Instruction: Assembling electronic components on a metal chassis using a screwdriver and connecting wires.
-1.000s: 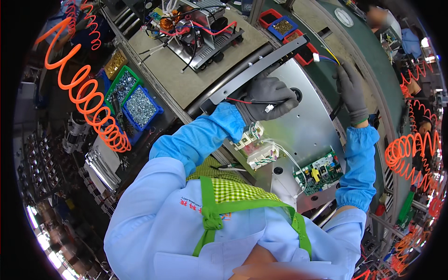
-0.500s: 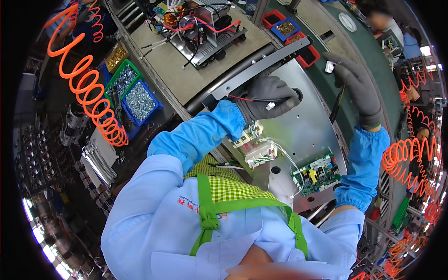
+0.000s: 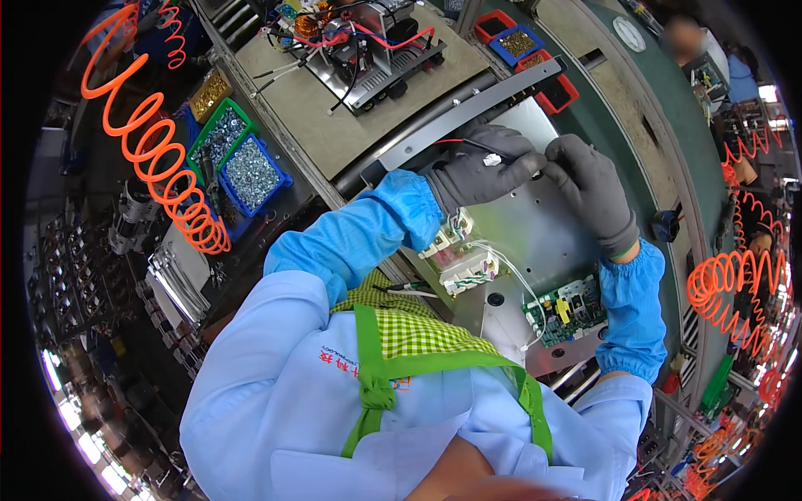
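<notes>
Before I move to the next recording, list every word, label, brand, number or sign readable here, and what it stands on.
Light-blue shirt: small red lettering and a logo on the chest, partly hidden by the green apron strap; wording not copied.
Green circuit board: any print is too small to read.
White connector: no marking can be made out.

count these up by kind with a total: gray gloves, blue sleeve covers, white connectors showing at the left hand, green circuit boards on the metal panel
gray gloves: 2
blue sleeve covers: 2
white connectors showing at the left hand: 1
green circuit boards on the metal panel: 1
total: 6
</notes>
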The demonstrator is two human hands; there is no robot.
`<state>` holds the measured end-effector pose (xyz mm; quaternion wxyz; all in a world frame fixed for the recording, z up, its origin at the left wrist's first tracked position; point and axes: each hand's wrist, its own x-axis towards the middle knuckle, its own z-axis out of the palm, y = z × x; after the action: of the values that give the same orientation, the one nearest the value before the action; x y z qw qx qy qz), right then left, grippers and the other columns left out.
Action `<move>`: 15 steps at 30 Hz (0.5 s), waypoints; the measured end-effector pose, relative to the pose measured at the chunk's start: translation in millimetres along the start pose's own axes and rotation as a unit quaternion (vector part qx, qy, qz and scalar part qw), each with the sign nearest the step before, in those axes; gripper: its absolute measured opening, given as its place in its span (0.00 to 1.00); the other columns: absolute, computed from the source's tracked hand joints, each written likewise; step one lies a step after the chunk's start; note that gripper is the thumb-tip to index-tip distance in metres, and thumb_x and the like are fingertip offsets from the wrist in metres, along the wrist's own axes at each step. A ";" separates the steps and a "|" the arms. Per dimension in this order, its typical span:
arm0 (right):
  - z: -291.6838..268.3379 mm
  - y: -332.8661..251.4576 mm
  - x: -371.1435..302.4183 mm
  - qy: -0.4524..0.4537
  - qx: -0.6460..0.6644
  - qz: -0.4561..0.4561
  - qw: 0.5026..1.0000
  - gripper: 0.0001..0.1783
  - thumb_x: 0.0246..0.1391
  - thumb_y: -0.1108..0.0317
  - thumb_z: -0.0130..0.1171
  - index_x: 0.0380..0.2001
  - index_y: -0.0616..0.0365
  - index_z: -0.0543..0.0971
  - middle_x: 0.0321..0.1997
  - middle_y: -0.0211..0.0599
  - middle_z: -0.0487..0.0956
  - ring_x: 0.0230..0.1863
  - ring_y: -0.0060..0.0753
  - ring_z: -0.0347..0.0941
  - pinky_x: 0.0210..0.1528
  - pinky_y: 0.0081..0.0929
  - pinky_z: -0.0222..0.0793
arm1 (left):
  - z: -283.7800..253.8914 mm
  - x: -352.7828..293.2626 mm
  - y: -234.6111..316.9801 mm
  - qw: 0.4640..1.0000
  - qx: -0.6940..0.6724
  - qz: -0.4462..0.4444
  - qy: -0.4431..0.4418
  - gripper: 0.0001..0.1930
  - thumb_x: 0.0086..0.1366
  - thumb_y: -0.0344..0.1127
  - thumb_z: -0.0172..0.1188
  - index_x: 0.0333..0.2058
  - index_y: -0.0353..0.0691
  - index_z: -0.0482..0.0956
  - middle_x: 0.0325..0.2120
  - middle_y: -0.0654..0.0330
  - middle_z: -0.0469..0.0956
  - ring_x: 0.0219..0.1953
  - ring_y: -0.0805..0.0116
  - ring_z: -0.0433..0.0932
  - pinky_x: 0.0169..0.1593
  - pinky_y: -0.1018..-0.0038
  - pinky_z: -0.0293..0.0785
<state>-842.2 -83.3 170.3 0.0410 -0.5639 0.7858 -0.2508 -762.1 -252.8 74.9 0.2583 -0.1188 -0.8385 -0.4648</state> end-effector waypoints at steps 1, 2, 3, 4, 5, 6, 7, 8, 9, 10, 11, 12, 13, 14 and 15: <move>-0.9 2.2 -1.8 -0.019 0.016 0.032 0.999 0.09 0.51 0.68 0.58 0.35 0.56 0.72 0.29 0.40 0.73 0.31 0.45 0.71 0.35 0.35 0.66 | 0.0 0.2 -0.5 1.000 0.005 0.001 -0.005 0.13 0.63 0.47 0.51 0.27 0.48 0.79 0.25 0.59 0.75 0.33 0.56 0.74 0.38 0.62 0.68; -0.7 3.7 -2.4 -0.038 0.033 0.064 0.997 0.10 0.50 0.67 0.59 0.36 0.55 0.72 0.30 0.40 0.74 0.32 0.45 0.72 0.35 0.35 0.67 | 0.7 -1.8 -0.2 1.000 0.005 0.000 -0.004 0.13 0.63 0.47 0.51 0.27 0.48 0.79 0.25 0.59 0.75 0.33 0.56 0.74 0.38 0.62 0.68; -2.9 1.8 -3.0 -0.039 0.034 0.063 0.997 0.10 0.50 0.67 0.59 0.36 0.55 0.72 0.30 0.40 0.74 0.32 0.45 0.72 0.35 0.35 0.67 | 2.3 -4.6 0.8 1.000 -0.002 0.022 0.007 0.12 0.62 0.46 0.52 0.27 0.48 0.79 0.25 0.59 0.75 0.33 0.57 0.74 0.38 0.62 0.68; -7.0 -2.7 -4.4 -0.074 0.075 0.083 0.991 0.11 0.50 0.67 0.60 0.37 0.55 0.73 0.31 0.40 0.74 0.33 0.45 0.72 0.36 0.35 0.67 | 3.4 -6.8 1.3 0.999 -0.008 0.045 0.019 0.11 0.62 0.46 0.53 0.27 0.48 0.79 0.25 0.60 0.76 0.32 0.58 0.74 0.37 0.63 0.68; -9.1 -5.8 -6.8 -0.111 0.116 0.103 0.982 0.11 0.50 0.67 0.60 0.38 0.55 0.74 0.33 0.40 0.75 0.34 0.45 0.72 0.36 0.36 0.67 | 4.3 -8.3 3.5 0.999 -0.006 0.045 0.029 0.10 0.62 0.41 0.56 0.28 0.42 0.78 0.24 0.59 0.76 0.30 0.59 0.75 0.38 0.64 0.69; -6.2 -5.6 -9.1 -0.115 0.116 0.101 0.981 0.11 0.50 0.67 0.60 0.38 0.55 0.74 0.33 0.40 0.75 0.34 0.45 0.72 0.36 0.36 0.67 | 6.0 -9.4 3.1 0.999 -0.005 0.042 0.032 0.10 0.62 0.41 0.56 0.28 0.42 0.78 0.24 0.59 0.76 0.30 0.59 0.75 0.38 0.64 0.69; -0.8 -4.1 -11.8 -0.057 0.050 0.040 0.996 0.13 0.49 0.68 0.60 0.39 0.55 0.74 0.34 0.39 0.75 0.35 0.45 0.72 0.37 0.36 0.67 | 7.6 -9.8 1.6 0.999 0.007 0.033 0.031 0.09 0.61 0.40 0.57 0.28 0.42 0.78 0.25 0.59 0.76 0.31 0.58 0.75 0.37 0.64 0.70; 4.1 -3.1 -13.7 0.004 -0.018 -0.021 1.000 0.14 0.48 0.69 0.60 0.40 0.55 0.75 0.36 0.39 0.76 0.36 0.45 0.72 0.38 0.36 0.68 | 7.7 -10.0 -0.2 0.999 0.019 0.027 0.028 0.09 0.61 0.40 0.57 0.28 0.42 0.78 0.25 0.60 0.77 0.31 0.58 0.75 0.37 0.63 0.70; 7.7 -2.0 -15.9 0.003 -0.017 -0.021 1.000 0.14 0.48 0.69 0.60 0.40 0.55 0.75 0.36 0.39 0.76 0.36 0.45 0.72 0.38 0.36 0.68 | 7.6 -11.9 -0.6 0.999 0.020 0.026 0.029 0.09 0.61 0.40 0.57 0.28 0.42 0.78 0.25 0.60 0.77 0.31 0.58 0.75 0.37 0.63 0.70; 10.5 -0.3 -18.3 0.013 -0.055 -0.052 0.997 0.16 0.46 0.70 0.60 0.41 0.55 0.75 0.36 0.39 0.76 0.37 0.45 0.72 0.38 0.36 0.68 | 7.6 -14.1 -0.7 0.999 0.012 0.018 0.026 0.09 0.62 0.41 0.56 0.29 0.42 0.78 0.26 0.59 0.77 0.31 0.58 0.75 0.37 0.64 0.70; 11.1 0.9 -20.3 0.023 -0.092 -0.082 0.992 0.18 0.45 0.71 0.60 0.43 0.56 0.75 0.37 0.39 0.76 0.38 0.45 0.72 0.38 0.37 0.68 | 7.9 -15.7 0.0 1.000 0.005 0.010 0.024 0.10 0.63 0.42 0.55 0.30 0.42 0.78 0.26 0.59 0.77 0.31 0.58 0.75 0.37 0.64 0.70; 10.5 1.3 -21.5 0.022 -0.092 -0.083 0.992 0.18 0.45 0.71 0.60 0.43 0.56 0.75 0.37 0.39 0.76 0.38 0.45 0.72 0.38 0.37 0.68 | 9.0 -16.2 1.3 1.000 0.005 0.009 0.025 0.10 0.63 0.42 0.55 0.30 0.42 0.78 0.26 0.59 0.77 0.31 0.58 0.75 0.37 0.64 0.70; 9.7 1.9 -22.5 0.012 -0.095 -0.088 0.992 0.18 0.44 0.72 0.60 0.43 0.56 0.75 0.37 0.39 0.76 0.38 0.45 0.73 0.38 0.36 0.68 | 10.4 -15.9 3.0 0.999 -0.010 0.006 0.033 0.12 0.62 0.45 0.55 0.29 0.43 0.78 0.25 0.59 0.76 0.31 0.57 0.75 0.37 0.62 0.69; 8.2 3.9 -23.2 0.003 -0.097 -0.094 0.991 0.19 0.43 0.74 0.59 0.43 0.57 0.76 0.37 0.40 0.77 0.38 0.45 0.73 0.38 0.36 0.68 | 10.7 -15.1 4.7 0.999 -0.024 0.002 0.041 0.14 0.62 0.48 0.55 0.27 0.45 0.78 0.23 0.58 0.76 0.30 0.56 0.76 0.37 0.61 0.68; 3.9 6.8 -21.3 0.002 -0.095 -0.097 0.991 0.19 0.43 0.74 0.59 0.43 0.57 0.76 0.37 0.40 0.77 0.38 0.45 0.73 0.38 0.36 0.68 | 8.9 -13.0 5.4 0.999 -0.018 0.022 0.035 0.16 0.64 0.50 0.51 0.28 0.45 0.78 0.23 0.57 0.76 0.30 0.55 0.76 0.37 0.60 0.68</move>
<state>-839.0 -63.7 159.3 -0.0389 -0.6381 0.7478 -0.1790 -751.7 -241.8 67.9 0.2956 -0.1259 -0.8174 -0.4782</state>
